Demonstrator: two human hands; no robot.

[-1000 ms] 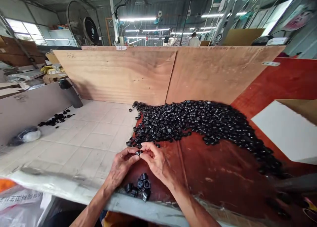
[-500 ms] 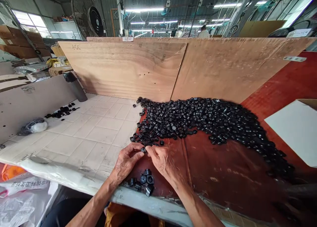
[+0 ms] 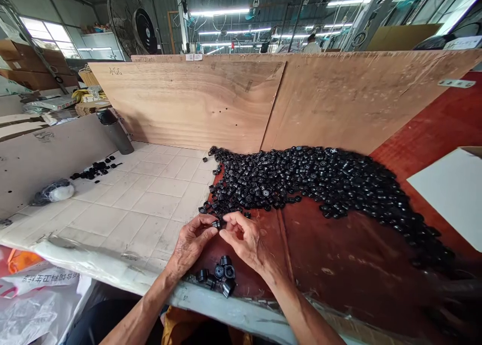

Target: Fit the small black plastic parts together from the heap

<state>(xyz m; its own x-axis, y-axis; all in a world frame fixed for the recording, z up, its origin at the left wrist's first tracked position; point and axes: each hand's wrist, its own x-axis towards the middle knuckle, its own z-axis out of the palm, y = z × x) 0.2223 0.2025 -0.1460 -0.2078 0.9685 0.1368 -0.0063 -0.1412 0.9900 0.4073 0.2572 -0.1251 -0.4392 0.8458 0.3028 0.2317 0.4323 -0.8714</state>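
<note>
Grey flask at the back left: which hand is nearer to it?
Left. The left hand, pinching a black part, is in front and right of the flask; the right hand is farther right.

Bare forearms and bare hands — left hand (image 3: 190,247), right hand (image 3: 246,244), both veined and creased — above a yellow-orange garment (image 3: 176,327).

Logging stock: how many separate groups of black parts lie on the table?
3: big heap mid-table, small cluster at near edge, scatter far left. One part sits in the left grip. Others possibly hidden.
</note>
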